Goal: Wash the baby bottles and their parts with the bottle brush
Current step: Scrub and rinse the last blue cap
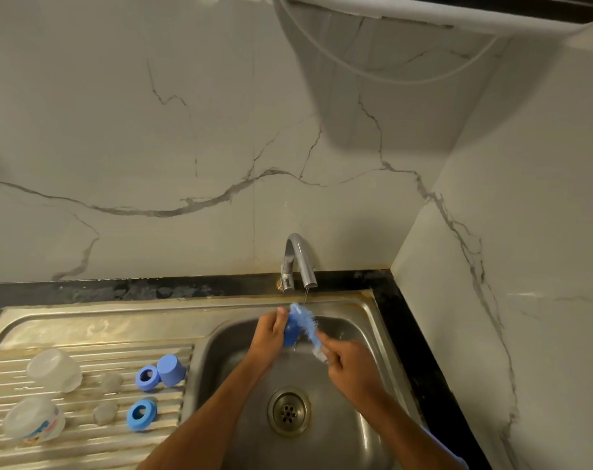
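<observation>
My left hand (270, 335) grips 1 blue cap (291, 331) over the sink (335, 418); my right hand (347, 362) clutches the bottle brush (306, 321) under the tap (300, 262). Wet cap could slip toward the drain (289, 411).

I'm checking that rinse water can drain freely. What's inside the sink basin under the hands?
In the sink basin only the round metal drain strainer shows on the wet floor. The left hand, right hand and forearms cover part of the floor, so anything beneath them is hidden.
</observation>
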{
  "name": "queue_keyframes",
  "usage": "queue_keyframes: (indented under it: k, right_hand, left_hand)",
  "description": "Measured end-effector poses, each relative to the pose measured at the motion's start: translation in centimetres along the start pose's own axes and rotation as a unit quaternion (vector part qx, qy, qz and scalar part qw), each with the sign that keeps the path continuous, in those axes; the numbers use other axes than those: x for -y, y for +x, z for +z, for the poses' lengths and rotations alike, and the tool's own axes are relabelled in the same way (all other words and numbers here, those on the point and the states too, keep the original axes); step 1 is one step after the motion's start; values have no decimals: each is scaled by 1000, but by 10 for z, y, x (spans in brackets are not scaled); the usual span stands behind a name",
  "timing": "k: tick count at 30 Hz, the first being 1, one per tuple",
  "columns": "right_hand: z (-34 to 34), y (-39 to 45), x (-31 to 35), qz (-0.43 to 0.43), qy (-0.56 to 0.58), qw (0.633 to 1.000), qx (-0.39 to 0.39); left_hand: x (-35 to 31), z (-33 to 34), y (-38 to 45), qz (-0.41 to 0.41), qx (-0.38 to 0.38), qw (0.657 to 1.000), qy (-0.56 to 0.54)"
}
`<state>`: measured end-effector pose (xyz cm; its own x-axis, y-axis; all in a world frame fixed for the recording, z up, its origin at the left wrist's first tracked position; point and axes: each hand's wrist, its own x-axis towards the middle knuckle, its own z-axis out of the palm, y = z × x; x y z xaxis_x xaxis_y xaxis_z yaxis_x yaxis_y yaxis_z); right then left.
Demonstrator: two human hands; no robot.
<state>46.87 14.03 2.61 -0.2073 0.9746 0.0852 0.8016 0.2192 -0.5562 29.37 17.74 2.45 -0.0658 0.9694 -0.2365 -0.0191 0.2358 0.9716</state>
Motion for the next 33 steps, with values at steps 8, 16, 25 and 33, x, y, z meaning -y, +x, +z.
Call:
queue_keyframes:
  k: [8, 16, 25, 33]
  right_hand:
    - [-4, -9, -11, 41, 32, 999, -5]
    - [16, -25, -11, -41, -135, 989, 36]
    - [8, -5, 40, 41, -45, 988, 139]
    - [4, 6, 40, 203, 341, 903, 164]
  left_hand:
    - [6, -7, 11, -125, 27, 958, -258]
    - [11, -6, 13, -276, 24, 849, -451]
    - [9, -7, 11, -273, 39, 851, -446]
    - [1, -21, 14, -245, 37, 839, -484]
